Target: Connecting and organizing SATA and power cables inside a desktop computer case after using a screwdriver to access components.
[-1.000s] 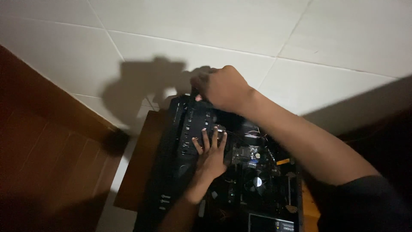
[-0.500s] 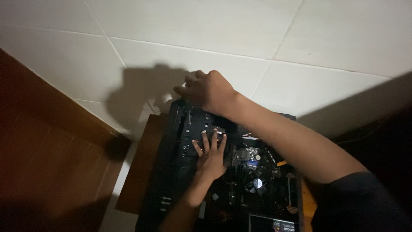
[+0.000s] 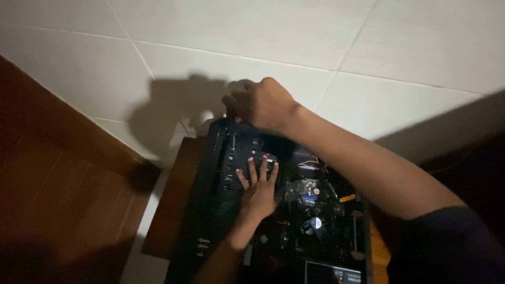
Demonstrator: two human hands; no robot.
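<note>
The left hand lies flat with spread fingers inside the open black metal computer case, at 6 o'clock. The right hand's grip is curled closed on the case's top edge at 12 o'clock. Compared with before, it sits slightly more left. The case rests on a brown wooden worktop over a white tiled floor.

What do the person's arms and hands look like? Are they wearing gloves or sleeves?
No gloves: both hands are bare. The right arm is bare from the hand up past the elbow, where a dark short sleeve begins. The left hand and its forearm are bare too; no sleeve shows on that side. In this dim light no rings, watch or bracelet can be made out on the right hand.
</note>
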